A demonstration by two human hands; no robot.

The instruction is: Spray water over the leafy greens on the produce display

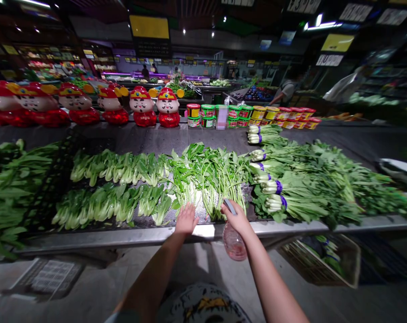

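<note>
My right hand [237, 220] is wrapped round the neck of a clear pinkish spray bottle [235, 246], whose grey head points toward the greens. The bottle hangs over the front edge of the display, with some liquid visible low in it. Flat and with fingers stretched, my left hand [186, 219] rests at the metal edge by the perforated tray [198, 208]. Just beyond both hands lie loose long-stemmed leafy greens [208, 172]. Rows of bok choy [106, 204] spread to the left. To the right are bundles of greens [291, 204] bound with purple tape.
A metal rail [123, 240] runs along the display's front. Red figurine jars [143, 107] and stacked tubs [233, 112] line the back. A black crate wall [52, 184] divides the greens at left. Below right stands a basket [353, 264]. A person [286, 92] is beyond.
</note>
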